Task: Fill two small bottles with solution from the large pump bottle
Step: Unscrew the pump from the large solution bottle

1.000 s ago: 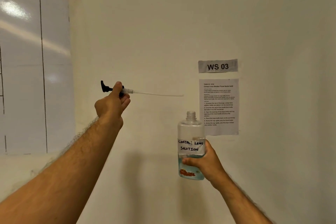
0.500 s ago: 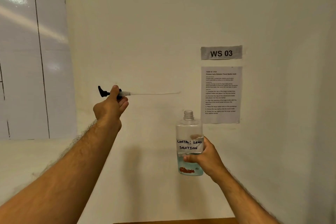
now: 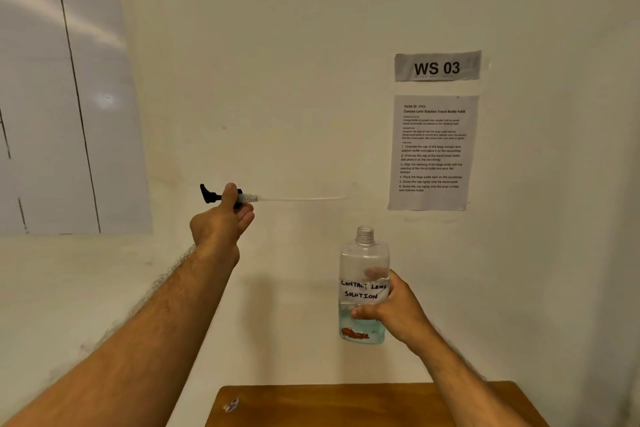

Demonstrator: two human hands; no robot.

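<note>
Large pump bottle (image 3: pixel 363 288) uncapped, upright in mid-air above the table (image 3: pixel 363 404), gripped by right hand (image 3: pixel 391 305); pump head (image 3: pixel 221 196) pinched sideways in left hand (image 3: pixel 221 224); opening step seemingly done, next likely: set pump down, find small bottles, none visible.

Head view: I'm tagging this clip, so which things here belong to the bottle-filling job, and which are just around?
Job:
large bottle, uncapped, gripped by the right hand
pump head with its dip tube, pinched by the left hand

Just around:
WS 03 sign
instruction sheet
whiteboard
wooden table
</note>
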